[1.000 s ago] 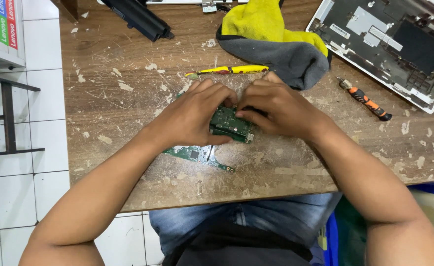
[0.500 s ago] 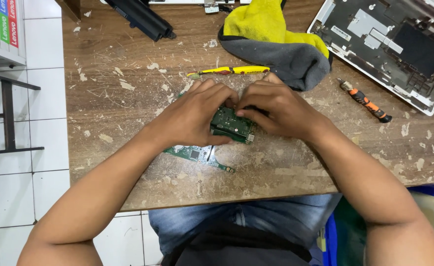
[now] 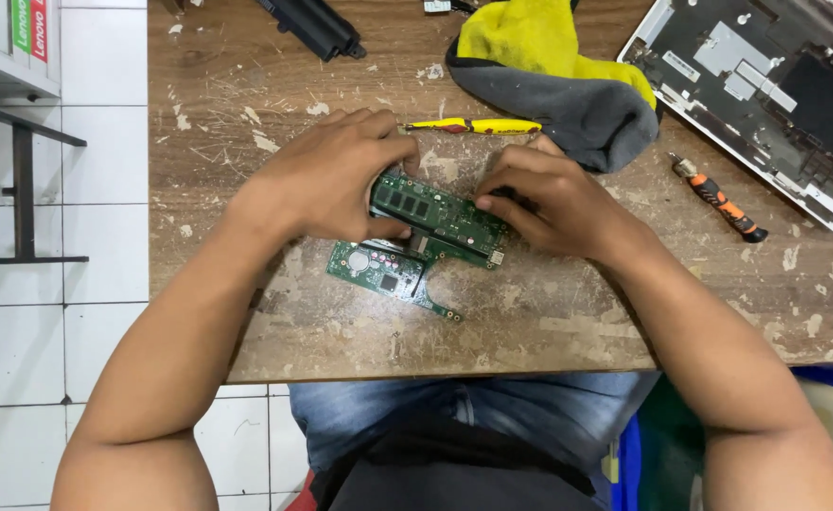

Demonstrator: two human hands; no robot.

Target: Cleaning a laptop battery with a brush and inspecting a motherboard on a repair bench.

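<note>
A green circuit board [image 3: 440, 218] with black memory chips sits at the middle of a worn wooden table [image 3: 549, 312]. My left hand [image 3: 326, 175] grips its left end, thumb under the edge. My right hand [image 3: 549, 199] holds its right end, fingers pressing on the top. A second, smaller green board [image 3: 388, 273] with a round silver cell lies flat on the table just below and partly under the first.
A yellow screwdriver [image 3: 478, 126] lies behind my hands. A yellow and grey cloth [image 3: 558, 76] sits at the back. An orange and black screwdriver [image 3: 724, 201] lies right, beside an opened laptop shell [image 3: 766, 85]. A black battery bar [image 3: 317, 26] is back left. White tiled floor lies left.
My hands have spread apart along the board, which was mostly covered between them. More of the board and its memory chips now shows.
</note>
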